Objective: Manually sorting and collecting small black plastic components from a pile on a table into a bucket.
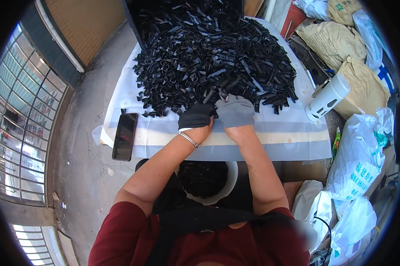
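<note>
Strips (pixel 177 75), short, black and many of them bent, lie heaped just beyond the fingers, the near edge of the pile right at the fingertips. I see the left hand (pixel 195 117) in a black glove, its fingers curled inward; whether they grip a strip, I cannot tell. Just beside it, the right hand (pixel 236 111), in a grey dotted glove, has its fingers folded too, and I cannot make out whether they pinch anything. Beneath the fingers I have a white sheet (pixel 275 128); behind the left ones, a silvery bracelet (pixel 189 139) circles the wrist. Left of the fingers lies a dark smartphone (pixel 125 136). Lower and nearer the body than the fingers, a white bucket (pixel 232 181) holds black pieces (pixel 203 178). Right of the fingers I find a white bottle (pixel 327 96) near the sheet's edge, then, farther out, white plastic sacks (pixel 355 155) and tan sacks (pixel 335 42). Far left of the fingers stands a barred window (pixel 27 111).
</note>
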`<state>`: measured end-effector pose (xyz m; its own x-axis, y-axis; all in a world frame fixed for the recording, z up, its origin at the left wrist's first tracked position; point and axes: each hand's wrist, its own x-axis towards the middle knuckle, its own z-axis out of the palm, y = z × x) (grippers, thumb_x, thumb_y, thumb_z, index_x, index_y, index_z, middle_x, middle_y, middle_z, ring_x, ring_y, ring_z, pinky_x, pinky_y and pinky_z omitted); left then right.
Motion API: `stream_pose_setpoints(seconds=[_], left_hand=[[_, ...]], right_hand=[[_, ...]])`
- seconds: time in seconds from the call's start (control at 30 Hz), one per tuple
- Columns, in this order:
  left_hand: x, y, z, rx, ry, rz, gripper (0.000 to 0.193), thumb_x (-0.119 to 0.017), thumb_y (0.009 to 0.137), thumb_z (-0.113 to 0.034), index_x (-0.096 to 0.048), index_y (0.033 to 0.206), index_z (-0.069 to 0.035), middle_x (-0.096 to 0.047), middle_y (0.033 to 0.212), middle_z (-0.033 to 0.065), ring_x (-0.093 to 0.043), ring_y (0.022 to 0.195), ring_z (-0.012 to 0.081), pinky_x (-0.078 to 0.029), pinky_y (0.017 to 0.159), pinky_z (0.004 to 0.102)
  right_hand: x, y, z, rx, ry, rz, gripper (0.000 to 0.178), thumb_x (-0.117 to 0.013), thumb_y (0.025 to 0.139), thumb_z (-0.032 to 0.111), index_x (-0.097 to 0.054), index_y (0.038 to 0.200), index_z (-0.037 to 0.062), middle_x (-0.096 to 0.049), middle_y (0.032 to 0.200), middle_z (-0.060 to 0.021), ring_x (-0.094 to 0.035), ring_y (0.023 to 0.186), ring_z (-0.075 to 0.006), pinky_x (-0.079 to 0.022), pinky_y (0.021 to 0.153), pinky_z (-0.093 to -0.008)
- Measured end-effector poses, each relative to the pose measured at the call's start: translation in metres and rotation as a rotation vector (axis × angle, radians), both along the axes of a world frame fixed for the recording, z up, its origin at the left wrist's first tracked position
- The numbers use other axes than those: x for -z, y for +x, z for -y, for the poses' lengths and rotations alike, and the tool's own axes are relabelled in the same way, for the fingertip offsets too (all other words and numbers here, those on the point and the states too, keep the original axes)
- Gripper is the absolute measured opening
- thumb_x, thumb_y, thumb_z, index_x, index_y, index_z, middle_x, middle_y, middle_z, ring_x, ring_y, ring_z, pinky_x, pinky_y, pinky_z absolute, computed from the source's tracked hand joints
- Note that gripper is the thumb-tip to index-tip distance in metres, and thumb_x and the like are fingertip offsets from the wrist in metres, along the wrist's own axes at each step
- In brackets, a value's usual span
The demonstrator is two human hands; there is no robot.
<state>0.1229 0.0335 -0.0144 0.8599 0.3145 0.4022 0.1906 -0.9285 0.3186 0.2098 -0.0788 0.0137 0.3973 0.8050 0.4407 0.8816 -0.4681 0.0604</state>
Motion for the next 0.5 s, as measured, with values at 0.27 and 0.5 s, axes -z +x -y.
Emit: stream_pose_setpoints(seconds=[0.27,0.5], left_hand=[[0.009,-0.02,-0.011,0.1,-0.03,-0.042,0.02,-0.056,0.077,-0.017,-0.058,0.093,-0.006,-0.058,0.084,0.0139,-0.057,0.08,0.0299,-0.046,0.068,0.0387],[-0.018,-0.053,-0.002,0.103,-0.285,-0.179,0.035,-0.058,0.078,-0.02,-0.05,0.108,-0.004,-0.06,0.085,0.0177,-0.058,0.077,0.0334,-0.046,0.068,0.0394]], right_hand=[[0.021,-0.001,0.052,0.027,0.306,-0.122,0.017,-0.055,0.077,0.016,-0.059,0.088,0.0035,-0.058,0.089,-0.0158,-0.055,0.082,-0.0309,-0.044,0.072,-0.0392],[0.012,-0.032,0.063,-0.263,0.35,-0.898,0.037,-0.051,0.086,0.031,-0.051,0.108,0.0008,-0.055,0.096,-0.0155,-0.052,0.091,-0.0279,-0.041,0.079,-0.0347]])
